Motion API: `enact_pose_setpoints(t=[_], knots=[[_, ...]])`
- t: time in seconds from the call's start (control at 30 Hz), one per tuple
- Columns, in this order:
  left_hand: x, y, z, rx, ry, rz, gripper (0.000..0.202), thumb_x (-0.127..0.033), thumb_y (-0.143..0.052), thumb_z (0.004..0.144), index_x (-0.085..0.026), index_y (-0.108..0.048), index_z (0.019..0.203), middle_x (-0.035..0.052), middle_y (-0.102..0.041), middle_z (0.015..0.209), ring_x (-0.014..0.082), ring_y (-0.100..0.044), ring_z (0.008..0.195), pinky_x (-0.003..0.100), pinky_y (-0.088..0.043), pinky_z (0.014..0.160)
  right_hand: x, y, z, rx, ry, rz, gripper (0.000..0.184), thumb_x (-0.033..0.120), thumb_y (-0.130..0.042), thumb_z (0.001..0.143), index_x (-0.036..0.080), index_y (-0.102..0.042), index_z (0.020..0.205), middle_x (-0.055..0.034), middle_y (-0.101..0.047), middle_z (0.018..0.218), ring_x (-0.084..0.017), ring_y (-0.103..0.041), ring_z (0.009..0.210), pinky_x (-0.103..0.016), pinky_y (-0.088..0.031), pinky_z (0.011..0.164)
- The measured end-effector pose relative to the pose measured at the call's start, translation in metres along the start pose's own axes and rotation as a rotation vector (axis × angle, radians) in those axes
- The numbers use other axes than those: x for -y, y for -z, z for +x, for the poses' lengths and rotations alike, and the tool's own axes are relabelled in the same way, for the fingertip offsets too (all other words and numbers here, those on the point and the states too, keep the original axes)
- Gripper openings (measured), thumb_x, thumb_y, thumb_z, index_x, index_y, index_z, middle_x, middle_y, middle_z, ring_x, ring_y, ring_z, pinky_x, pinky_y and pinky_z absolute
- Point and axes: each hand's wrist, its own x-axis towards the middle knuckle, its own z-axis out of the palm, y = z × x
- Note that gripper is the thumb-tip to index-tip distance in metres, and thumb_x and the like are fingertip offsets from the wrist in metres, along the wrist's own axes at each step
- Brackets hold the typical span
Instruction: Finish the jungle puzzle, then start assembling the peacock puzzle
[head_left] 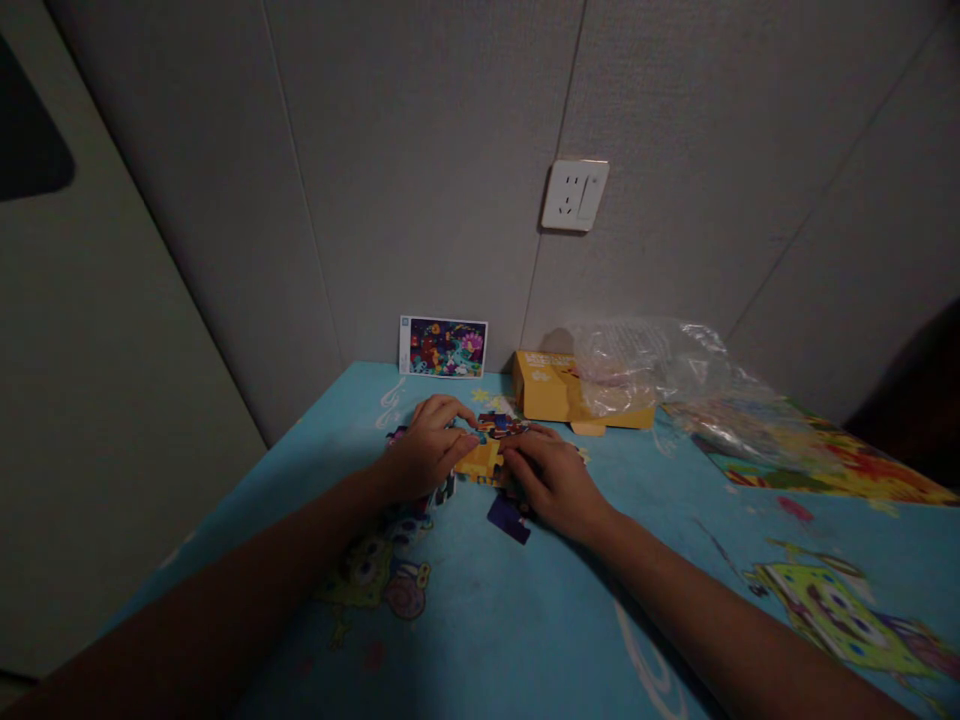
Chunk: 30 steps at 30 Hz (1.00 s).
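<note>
Several jigsaw puzzle pieces (pixel 477 462), yellow, dark and multicoloured, lie joined or close together on the table between my hands. From the left, my left hand (pixel 429 452) rests over the pieces, its index finger and thumb apart and their tips at the yellow part. My right hand (pixel 556 482) is closed at the right edge, thumb and fingers pinched on a jigsaw piece mostly hidden beneath them. A dark purple jigsaw piece (pixel 509 519) sits just below the right hand. More pieces show partly from behind and under the left hand.
A picture card (pixel 448 348) leans on the wall at the back. Right of it are a yellow box (pixel 547 388), a clear plastic bag (pixel 652 360) and a colourful flat sheet (pixel 847 460). A blue cartoon-print cloth (pixel 525 620) covers the table. A power socket (pixel 575 195) is on the wall.
</note>
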Motion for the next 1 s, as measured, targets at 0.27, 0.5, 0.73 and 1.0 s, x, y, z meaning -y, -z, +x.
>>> enact_pose_setpoints(t=[0.27, 0.5, 0.73, 1.0], knots=[[-0.0014, 0.0035, 0.0001, -0.009, -0.013, 0.006, 0.036, -0.029, -0.040, 0.098, -0.016, -0.068, 0.077, 0.0085, -0.064, 0.110, 0.0232, -0.048, 0.108, 0.043, -0.037, 0.098, 0.0059, 0.0032, 0.0002, -0.010, -0.032, 0.031, 0.017, 0.024, -0.050, 0.092, 0.018, -0.065, 0.095, -0.0052, -0.070, 0.081, -0.020, -0.063, 0.079, -0.037, -0.045, 0.081], [0.0049, 0.0057, -0.0005, -0.070, -0.145, 0.055, 0.024, -0.036, -0.057, 0.091, -0.028, -0.072, 0.108, 0.0105, -0.054, 0.125, 0.0272, -0.047, 0.116, 0.047, -0.040, 0.098, 0.0081, 0.0034, -0.0026, -0.044, -0.085, 0.155, 0.023, 0.028, -0.051, 0.094, 0.021, -0.066, 0.110, -0.0064, -0.072, 0.101, -0.020, -0.065, 0.091, -0.034, -0.048, 0.080], [0.0065, 0.0012, -0.0015, -0.051, -0.138, 0.009, 0.073, -0.047, -0.074, 0.076, -0.018, -0.047, 0.137, 0.0139, -0.057, 0.126, 0.0295, -0.046, 0.120, 0.049, -0.039, 0.103, 0.0089, 0.0057, -0.0034, -0.138, -0.013, 0.111, 0.022, 0.026, -0.057, 0.088, 0.019, -0.064, 0.108, -0.0088, -0.069, 0.096, -0.022, -0.063, 0.088, -0.036, -0.049, 0.077], [0.0031, 0.0034, 0.0010, -0.075, -0.121, -0.028, 0.033, -0.035, -0.071, 0.082, -0.019, -0.063, 0.110, 0.0105, -0.062, 0.118, 0.0260, -0.052, 0.116, 0.046, -0.041, 0.099, 0.0074, 0.0031, -0.0044, -0.124, -0.068, 0.133, 0.024, 0.023, -0.058, 0.087, 0.022, -0.058, 0.111, -0.0073, -0.068, 0.105, -0.022, -0.064, 0.095, -0.037, -0.050, 0.082]])
